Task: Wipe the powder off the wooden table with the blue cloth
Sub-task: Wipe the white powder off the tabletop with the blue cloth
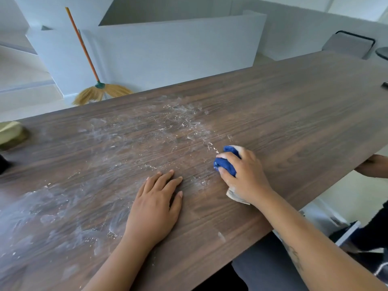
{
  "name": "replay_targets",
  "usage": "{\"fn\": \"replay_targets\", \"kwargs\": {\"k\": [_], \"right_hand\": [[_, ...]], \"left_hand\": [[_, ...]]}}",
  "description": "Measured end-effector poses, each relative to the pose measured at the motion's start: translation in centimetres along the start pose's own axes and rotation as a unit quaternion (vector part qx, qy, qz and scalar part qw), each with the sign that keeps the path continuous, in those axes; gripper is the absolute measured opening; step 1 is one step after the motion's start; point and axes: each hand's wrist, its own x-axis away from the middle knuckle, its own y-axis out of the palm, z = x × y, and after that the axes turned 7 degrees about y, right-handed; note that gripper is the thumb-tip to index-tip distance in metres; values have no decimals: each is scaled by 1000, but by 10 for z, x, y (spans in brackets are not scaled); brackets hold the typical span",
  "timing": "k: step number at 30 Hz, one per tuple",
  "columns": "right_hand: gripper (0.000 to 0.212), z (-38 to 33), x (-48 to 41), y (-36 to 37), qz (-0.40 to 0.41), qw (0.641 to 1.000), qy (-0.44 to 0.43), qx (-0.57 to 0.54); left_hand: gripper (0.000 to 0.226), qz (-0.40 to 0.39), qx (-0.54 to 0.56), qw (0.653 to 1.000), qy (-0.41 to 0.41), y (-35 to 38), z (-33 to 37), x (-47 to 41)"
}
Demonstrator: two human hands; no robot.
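Observation:
White powder (134, 135) is smeared across the middle and left of the dark wooden table (294, 106), with thicker streaks at the near left. My right hand (244, 175) grips a bunched blue cloth (225, 162) and presses it on the table at the powder's right edge. A pale corner of the cloth sticks out under my wrist. My left hand (156, 204) lies flat on the table, fingers straight, to the left of the cloth.
A straw broom (100, 89) with an orange handle leans on the white wall behind the table. A yellowish object (10, 133) lies at the table's left edge. A grey chair (348, 44) stands at the far right. Another person's hand (373, 166) shows past the right edge.

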Motion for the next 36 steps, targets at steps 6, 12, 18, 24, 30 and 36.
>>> {"fn": "replay_targets", "kwargs": {"k": [6, 12, 18, 24, 30, 36], "right_hand": [[45, 12, 33, -19, -146, 975, -126, -108], [45, 12, -21, 8, -35, 998, -32, -42], [41, 11, -6, -5, -157, 971, -148, -105], [40, 34, -80, 20, -18, 999, -4, -42], [41, 28, -57, 7, -109, 986, -97, -86], [41, 58, -103, 13, -26, 999, 12, -40]], "left_hand": [[49, -8, 6, 1000, -2, -3, 1, 0], [52, -18, -14, 1000, -21, -5, 3, -10], [48, -15, -30, 999, -20, -11, -12, -48], [53, -25, -24, 998, -46, -12, -42, -86], [55, -41, -28, 996, -71, -9, -66, -113], [55, -38, -34, 996, -68, -2, -68, -112]]}}
